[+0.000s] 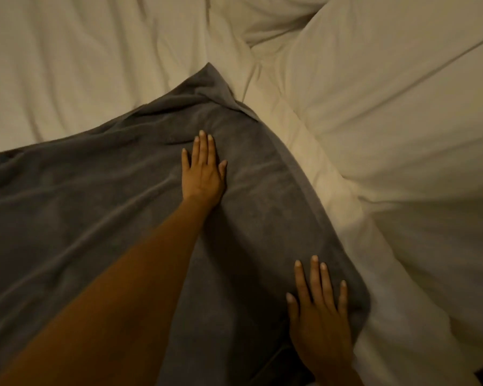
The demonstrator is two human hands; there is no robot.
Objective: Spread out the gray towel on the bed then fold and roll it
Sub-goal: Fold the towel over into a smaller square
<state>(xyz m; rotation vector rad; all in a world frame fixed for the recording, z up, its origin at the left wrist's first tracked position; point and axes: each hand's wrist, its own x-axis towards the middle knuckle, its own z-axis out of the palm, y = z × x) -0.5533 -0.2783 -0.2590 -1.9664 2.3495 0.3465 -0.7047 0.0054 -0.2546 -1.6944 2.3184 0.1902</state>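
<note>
Your gray towel (95, 207) lies spread over the white bed (402, 121), wrinkled toward its far corner. Your left hand (204, 171) rests flat on the towel's middle, fingers extended and close together, gripping nothing. Your right hand (319, 310) presses flat near the towel's right edge, fingers spread; the near hem there is probably folded under, though dim light obscures it.

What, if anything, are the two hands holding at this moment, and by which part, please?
Nothing is held. The left hand and right hand both lie flat, fingers open, pressing on the gray towel.
</note>
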